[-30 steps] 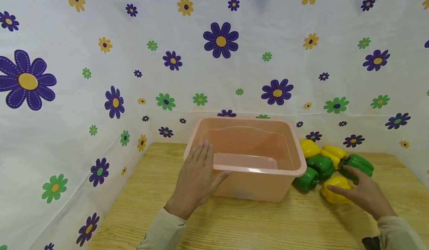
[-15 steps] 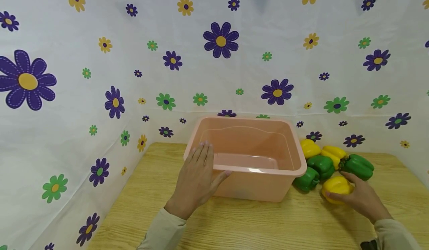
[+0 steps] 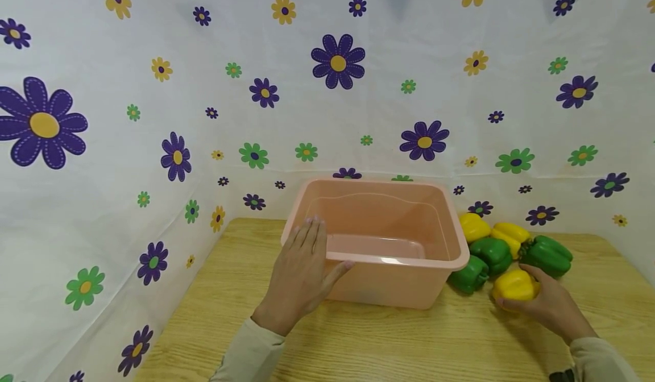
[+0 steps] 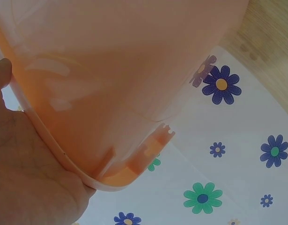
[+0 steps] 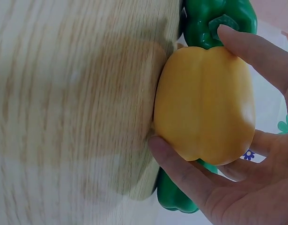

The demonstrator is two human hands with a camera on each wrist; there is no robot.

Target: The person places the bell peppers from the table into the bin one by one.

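My right hand grips a yellow bell pepper on the table, right of the tub. In the right wrist view, thumb and fingers stand on opposite sides of that pepper, which sits at the wood surface. Fingers straight, my left hand rests over the front left part of the rim of a pink plastic tub. The left wrist view has the palm against the tub's rim. Nothing lies in the visible part of the tub's inside.
Beside the tub's right end are green bell peppers and yellow bell peppers, lying close together. One more green bell pepper lies just beyond my right hand. A flower-printed sheet hangs behind the wooden table.
My right hand has moved slightly left and its thumb and fingers have come in around the yellow bell pepper. The left hand and the tub have stayed still.
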